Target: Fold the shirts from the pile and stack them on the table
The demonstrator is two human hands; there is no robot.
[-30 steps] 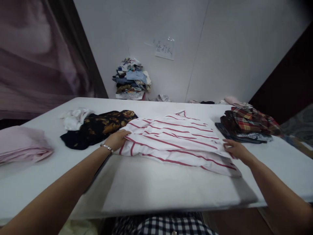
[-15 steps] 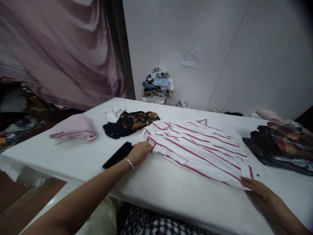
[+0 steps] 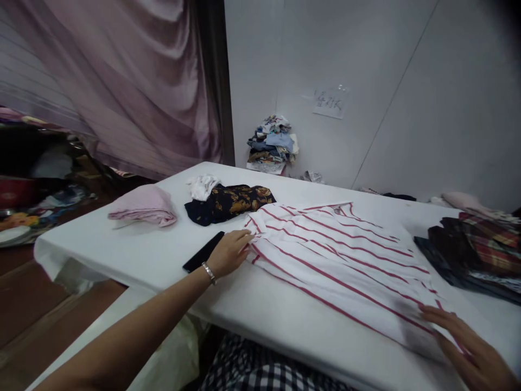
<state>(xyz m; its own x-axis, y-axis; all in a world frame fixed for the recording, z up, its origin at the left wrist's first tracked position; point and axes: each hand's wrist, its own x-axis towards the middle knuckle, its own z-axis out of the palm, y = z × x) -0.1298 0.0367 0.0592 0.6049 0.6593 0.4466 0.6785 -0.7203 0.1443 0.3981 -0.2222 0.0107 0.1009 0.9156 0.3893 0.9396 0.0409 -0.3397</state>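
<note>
A white shirt with red stripes (image 3: 325,255) lies spread across the white table. My left hand (image 3: 231,252), with a silver bracelet at the wrist, is closed on the shirt's left edge, fingertips and thumb together on the cloth. Over the opposite, lower right end of the shirt is my right hand (image 3: 472,345). Its fingers are stretched out and apart from the thumb, slightly blurred, and a bit of red stripe shows between them. Just behind my left hand a flat black object (image 3: 202,252) rests on the table.
On the table (image 3: 134,263) are a folded pink cloth (image 3: 143,205), a crumpled white cloth (image 3: 202,187), a dark garment with a golden pattern (image 3: 230,202), and a pile of folded clothes (image 3: 474,258) at right. Another clothes stack (image 3: 272,144) stands by the wall.
My right hand has moved toward me and to the right, and its fingers have spread. The shirt's right end now reaches further out. My left hand keeps its place on the shirt; the view has shifted slightly.
</note>
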